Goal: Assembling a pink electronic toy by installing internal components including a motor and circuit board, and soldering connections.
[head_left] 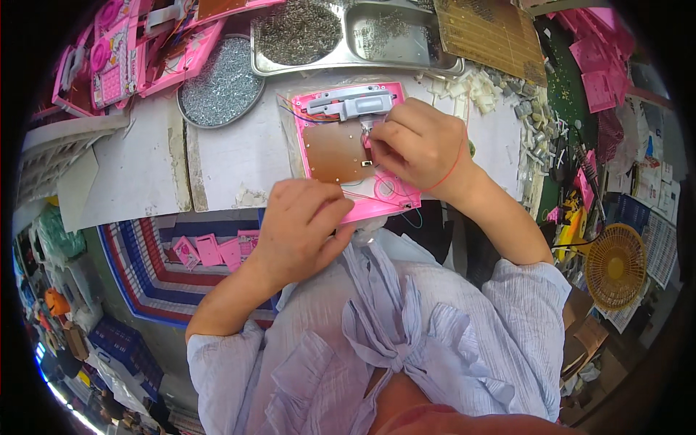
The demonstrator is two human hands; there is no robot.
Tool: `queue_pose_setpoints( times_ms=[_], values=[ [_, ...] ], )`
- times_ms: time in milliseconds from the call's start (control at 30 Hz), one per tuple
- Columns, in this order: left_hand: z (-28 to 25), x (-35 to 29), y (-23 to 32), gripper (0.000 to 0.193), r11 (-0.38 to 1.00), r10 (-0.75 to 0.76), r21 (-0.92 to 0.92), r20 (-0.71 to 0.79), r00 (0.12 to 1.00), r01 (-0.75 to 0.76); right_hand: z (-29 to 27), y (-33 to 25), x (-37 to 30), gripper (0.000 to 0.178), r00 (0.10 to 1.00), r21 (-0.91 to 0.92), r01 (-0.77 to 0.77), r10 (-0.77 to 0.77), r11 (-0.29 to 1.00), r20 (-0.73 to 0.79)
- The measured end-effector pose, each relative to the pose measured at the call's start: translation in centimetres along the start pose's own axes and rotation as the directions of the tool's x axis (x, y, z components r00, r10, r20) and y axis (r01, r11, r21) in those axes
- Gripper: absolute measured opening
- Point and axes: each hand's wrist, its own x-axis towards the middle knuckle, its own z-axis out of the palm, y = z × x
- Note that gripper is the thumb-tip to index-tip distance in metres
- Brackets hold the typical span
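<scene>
A pink plastic housing (366, 211) lies with its inside facing up at the near edge of the table. It carries a brown circuit board (330, 154), a grey plastic mechanism (362, 106) along its far side and several thin coloured wires. My left hand (303, 226) is closed on the near left edge of the housing, thumb toward me. Over the right side of the board, my right hand (420, 145) has its fingertips pinched together; what they hold, if anything, is hidden. A thin red wire loops past the right wrist.
Behind the housing stand a round dish of silvery screws (221, 85) and a metal tray (308, 67) of small parts. Cardboard (500, 40) overlaps the tray's right end. Pink housings (116, 61) pile up far left; white plastic pieces (464, 90) lie right. A blue-and-red crate (134, 272) sits below left.
</scene>
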Motion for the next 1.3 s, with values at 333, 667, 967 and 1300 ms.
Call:
queue_pose_setpoints(
  times_ms=[333,667,967,1300],
  values=[
    [1.1,5.6,-2.1,0.061,0.991,-0.059,0.117,-0.024,0.998,0.062,-0.2,0.5,0.6,0.019,0.993,-0.067,-0.007,0.014,0.998,0.117],
    [1.9,5.5,-2.6,0.056,0.995,-0.047,0.087,-0.076,0.996,0.054,0.0,0.9,0.9,0.018,0.991,-0.047,0.073,-0.067,0.996,0.120],
    [2.8,5.2,-2.6,0.039,0.994,0.049,0.105,-0.208,0.977,-0.028,0.4,1.2,1.5,0.009,0.978,-0.125,0.113,-0.088,0.986,0.188],
    [2.7,5.1,-2.8,0.030,0.997,0.025,0.070,-0.237,0.971,-0.009,0.0,2.0,1.8,0.014,0.957,-0.048,0.163,-0.146,0.985,0.252]
  ],
)
